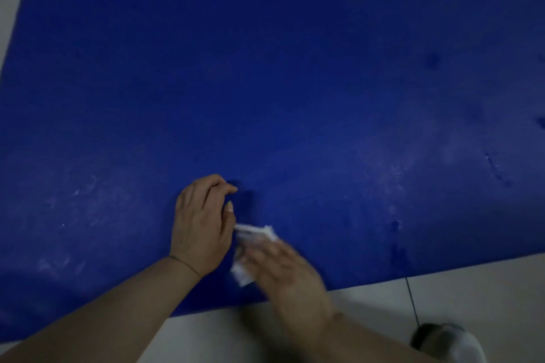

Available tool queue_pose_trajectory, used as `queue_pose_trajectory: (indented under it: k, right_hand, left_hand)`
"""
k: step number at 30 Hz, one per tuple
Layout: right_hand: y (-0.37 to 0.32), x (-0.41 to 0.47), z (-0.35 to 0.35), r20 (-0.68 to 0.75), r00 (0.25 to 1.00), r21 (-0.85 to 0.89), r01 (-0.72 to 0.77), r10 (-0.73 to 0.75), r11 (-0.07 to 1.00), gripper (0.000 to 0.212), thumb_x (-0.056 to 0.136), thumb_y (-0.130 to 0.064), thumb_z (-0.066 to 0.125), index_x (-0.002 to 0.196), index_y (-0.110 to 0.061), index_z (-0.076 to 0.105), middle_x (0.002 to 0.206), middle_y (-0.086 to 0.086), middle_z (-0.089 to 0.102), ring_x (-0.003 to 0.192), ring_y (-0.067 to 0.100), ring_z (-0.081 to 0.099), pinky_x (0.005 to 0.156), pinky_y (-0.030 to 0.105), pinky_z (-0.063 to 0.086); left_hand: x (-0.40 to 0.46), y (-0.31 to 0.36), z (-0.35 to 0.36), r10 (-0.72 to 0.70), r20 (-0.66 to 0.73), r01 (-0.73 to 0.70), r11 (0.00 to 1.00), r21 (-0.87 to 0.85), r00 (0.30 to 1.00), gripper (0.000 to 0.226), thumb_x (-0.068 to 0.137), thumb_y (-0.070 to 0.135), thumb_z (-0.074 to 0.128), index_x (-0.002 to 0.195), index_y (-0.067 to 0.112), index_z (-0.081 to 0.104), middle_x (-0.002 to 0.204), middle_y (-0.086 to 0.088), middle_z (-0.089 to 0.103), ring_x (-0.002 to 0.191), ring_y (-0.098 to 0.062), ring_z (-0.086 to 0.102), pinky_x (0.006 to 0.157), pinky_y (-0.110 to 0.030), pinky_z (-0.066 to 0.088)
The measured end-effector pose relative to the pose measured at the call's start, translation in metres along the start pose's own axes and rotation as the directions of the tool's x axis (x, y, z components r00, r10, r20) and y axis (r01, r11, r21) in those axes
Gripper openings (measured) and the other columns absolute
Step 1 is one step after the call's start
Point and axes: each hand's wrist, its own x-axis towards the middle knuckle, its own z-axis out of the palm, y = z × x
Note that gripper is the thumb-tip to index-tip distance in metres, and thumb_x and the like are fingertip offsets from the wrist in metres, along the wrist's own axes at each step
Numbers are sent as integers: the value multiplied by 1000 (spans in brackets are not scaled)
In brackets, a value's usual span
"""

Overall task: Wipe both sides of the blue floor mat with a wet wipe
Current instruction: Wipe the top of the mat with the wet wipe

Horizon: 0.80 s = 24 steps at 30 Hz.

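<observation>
A large blue floor mat (280, 91) lies flat on the pale tiled floor and fills most of the view. Pale smudges mark its near part at the left and right. A crumpled white wet wipe (250, 240) lies on the mat near its front edge. My right hand (290, 271), blurred by motion, lies on top of the wipe with its fingers flat on it. My left hand (202, 224) rests on the mat just left of the wipe, fingers loosely curled and holding nothing.
Pale floor tiles (442, 303) with dark grout lines surround the mat. A foot in a grey and white sock or shoe (448, 342) shows at the bottom right, off the mat.
</observation>
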Motion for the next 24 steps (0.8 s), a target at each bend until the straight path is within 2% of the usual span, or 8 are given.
queue_pose_trajectory:
  k: [2, 6, 10, 12, 16, 20, 22, 24]
  right_hand:
    - [40, -19, -11, -97, 962, -36, -261, 256, 965, 45, 89, 0, 37, 131, -13, 47, 128, 8, 60, 118, 22, 56, 107, 31, 36]
    - [91, -21, -29, -256, 726, -59, -670, 638, 740, 66, 65, 18, 45, 128, 0, 54, 136, 15, 52, 127, 35, 47, 107, 46, 36]
    - [10, 15, 1, -46, 917, -145, -399, 397, 905, 59, 80, 0, 36, 138, 7, 36, 143, 25, 40, 135, 39, 34, 111, 49, 32]
    - [-23, 23, 14, 78, 967, -28, -241, 243, 970, 50, 85, -13, 34, 129, -6, 56, 136, 12, 55, 131, 25, 43, 114, 39, 24]
    - [10, -1, -2, -53, 976, -4, -213, 213, 977, 49, 85, -11, 35, 130, -12, 56, 134, 4, 56, 129, 15, 43, 115, 32, 23]
    - [91, -54, -35, -141, 746, 66, -648, 650, 758, 56, 84, 14, 52, 136, -8, 49, 143, -3, 44, 132, 19, 44, 108, 41, 39]
    - [110, -52, -32, -129, 620, 143, -760, 774, 634, 73, 67, 28, 61, 134, 3, 47, 145, 5, 38, 133, 28, 40, 115, 36, 25]
    - [95, -36, -17, -124, 599, 174, -772, 791, 612, 70, 70, 21, 61, 135, 0, 43, 144, 5, 38, 131, 24, 34, 115, 17, 8]
  left_hand:
    - [-3, 0, -2, 0, -4, 0, 1000, -10, 1000, 25, 88, 21, 39, 109, 16, 51, 115, -3, 48, 104, -21, 47, 95, -32, 32]
    - [-6, -2, -2, -4, -4, 4, 1000, -6, 1000, 26, 88, 21, 39, 107, 14, 54, 113, -5, 50, 103, -20, 48, 94, -35, 35]
    - [-4, 0, 0, 10, 7, -10, 1000, 19, 1000, 27, 88, 21, 39, 106, 12, 57, 112, -5, 51, 103, -20, 47, 94, -33, 34]
    - [-3, 3, 1, 17, 14, -17, 1000, 20, 1000, 28, 88, 21, 39, 106, 12, 58, 113, -6, 51, 105, -20, 47, 95, -30, 31]
    - [-4, 6, 0, 30, 14, -30, 1000, 7, 999, 26, 88, 21, 38, 108, 15, 53, 115, -2, 46, 105, -19, 46, 96, -28, 29]
    - [-8, 5, -3, 37, 4, -37, 999, 11, 999, 27, 89, 22, 38, 107, 13, 55, 113, -2, 47, 102, -18, 47, 96, -29, 31]
    - [-9, 4, -2, 43, 3, -43, 999, 12, 999, 26, 89, 22, 38, 108, 13, 53, 113, -3, 48, 102, -18, 48, 94, -33, 35]
    - [-7, 6, -1, 46, 6, -46, 999, 13, 999, 27, 89, 21, 38, 107, 12, 55, 113, -4, 49, 102, -19, 48, 92, -37, 38]
